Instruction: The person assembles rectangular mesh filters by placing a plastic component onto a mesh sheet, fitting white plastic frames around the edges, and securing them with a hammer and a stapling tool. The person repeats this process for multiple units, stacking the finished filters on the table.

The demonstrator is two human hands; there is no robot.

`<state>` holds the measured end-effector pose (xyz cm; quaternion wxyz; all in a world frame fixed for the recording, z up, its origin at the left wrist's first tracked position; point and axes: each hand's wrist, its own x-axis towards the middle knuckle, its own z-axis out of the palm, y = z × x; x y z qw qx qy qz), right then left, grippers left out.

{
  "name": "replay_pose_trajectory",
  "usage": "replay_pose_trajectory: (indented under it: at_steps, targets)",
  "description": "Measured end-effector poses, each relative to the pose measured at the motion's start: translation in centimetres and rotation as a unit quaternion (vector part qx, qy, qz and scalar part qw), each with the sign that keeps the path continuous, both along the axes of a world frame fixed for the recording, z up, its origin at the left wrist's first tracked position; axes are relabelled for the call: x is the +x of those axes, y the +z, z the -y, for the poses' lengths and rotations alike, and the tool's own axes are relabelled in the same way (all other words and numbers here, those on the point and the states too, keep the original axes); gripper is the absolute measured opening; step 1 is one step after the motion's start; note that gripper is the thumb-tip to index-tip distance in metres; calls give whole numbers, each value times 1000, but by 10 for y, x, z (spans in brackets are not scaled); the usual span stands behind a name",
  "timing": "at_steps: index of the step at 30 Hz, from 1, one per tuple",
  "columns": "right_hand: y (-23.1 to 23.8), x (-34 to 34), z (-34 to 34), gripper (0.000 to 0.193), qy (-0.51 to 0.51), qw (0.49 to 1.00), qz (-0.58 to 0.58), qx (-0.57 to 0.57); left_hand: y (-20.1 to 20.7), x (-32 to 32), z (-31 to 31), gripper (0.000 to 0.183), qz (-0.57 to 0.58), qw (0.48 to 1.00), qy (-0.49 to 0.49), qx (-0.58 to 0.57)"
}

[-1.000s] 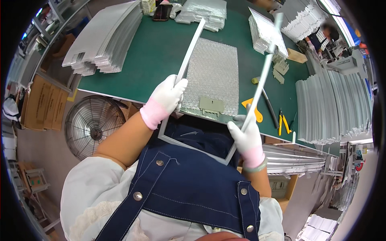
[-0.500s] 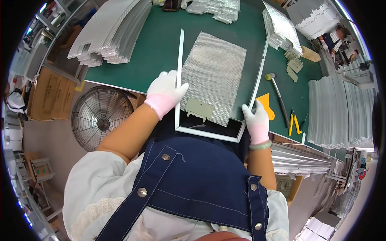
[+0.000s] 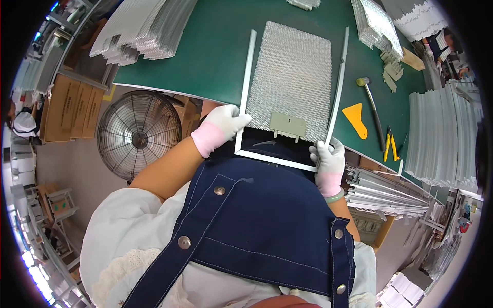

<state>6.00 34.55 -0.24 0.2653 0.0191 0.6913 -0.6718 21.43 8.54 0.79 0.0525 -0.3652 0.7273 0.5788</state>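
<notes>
"Where are the hands?"

"Apart, each clamped on the white frame. The left hand pinches its left bar; the right hand grips around the lower right corner."

"And the mesh sheet?"

"Upper middle of the picture, lying between the two side bars on the green bench. A small grey-green plate rests on its lower end (teeth pointing down the picture)."

"So how far along is it?"

"Partway, I'd judge. Three sides of the frame seem joined, though the right hand hides one corner. The sheet is within the outline, but a dark gap separates its lower edge from the bottom bar."

"What looks left?"

"That gap, and the upper end, where no bar crosses. I can't tell whether the sheet's right edge sits in its bar. The hammer and yellow scraper lie untouched at right."
</notes>
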Motion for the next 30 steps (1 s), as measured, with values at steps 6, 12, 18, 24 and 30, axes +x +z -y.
replay_pose_trajectory:
  at_steps: [6, 12, 18, 24, 30]
  targets:
    - [-3, 0, -7, 32, 9, 998, 59, -12, -14, 8, -2, 34, -36, 988, 65, 138]
    - [-9, -6, -9, 26, 30, 996, 85, -10, -19, 2, -10, 29, -111, 973, 36, 200]
    - [-9, -19, -20, 27, 93, 986, 134, 14, -20, 16, 9, 34, -63, 959, -2, 277]
    - [-7, -28, -28, 30, 230, 963, 127, 60, -13, 12, 2, 33, -79, 980, -61, 175]
    - [-3, 2, -17, 37, 151, 983, 105, 20, -24, 15, -12, 30, -131, 952, 28, 274]
